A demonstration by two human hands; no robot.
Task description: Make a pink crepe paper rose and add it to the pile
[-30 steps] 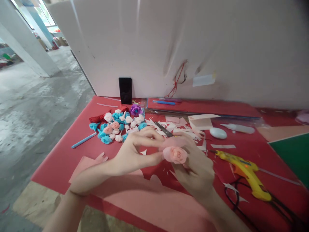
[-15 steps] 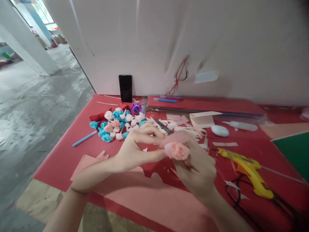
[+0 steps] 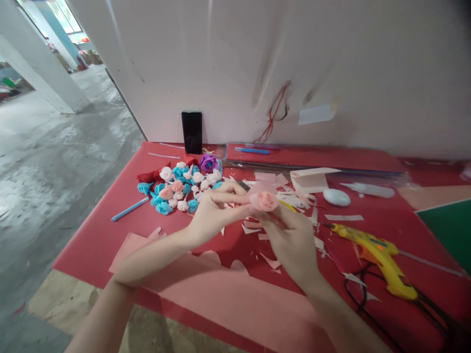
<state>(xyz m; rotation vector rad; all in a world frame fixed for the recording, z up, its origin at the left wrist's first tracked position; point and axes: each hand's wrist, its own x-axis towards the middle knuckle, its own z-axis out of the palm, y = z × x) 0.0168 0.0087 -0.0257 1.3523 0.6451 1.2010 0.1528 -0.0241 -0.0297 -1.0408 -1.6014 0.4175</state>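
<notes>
A pink paper rose (image 3: 267,201) is held up between my two hands over the middle of the red table. My left hand (image 3: 211,215) pinches a pale pink petal piece (image 3: 262,188) at the rose's left side, thumb and forefinger closed on it. My right hand (image 3: 294,235) has its fingers closed round the rose from below and the right; the flower's base is hidden. Under the hands lie white and pink paper scraps (image 3: 253,228) and the partly covered blades of scissors (image 3: 243,185). A large pink paper sheet (image 3: 235,304) lies nearest me.
A heap of blue, white and pink paper flowers (image 3: 176,189) lies to the left, near a blue pen (image 3: 129,209). A phone (image 3: 192,132) leans on the wall. On the right are a yellow glue gun (image 3: 382,257) with a black cord, a white oval object (image 3: 336,197) and a bottle (image 3: 371,189).
Both hands have moved up and slightly away from me with the rose. More of the scraps below and a yellow piece behind the right hand now show.
</notes>
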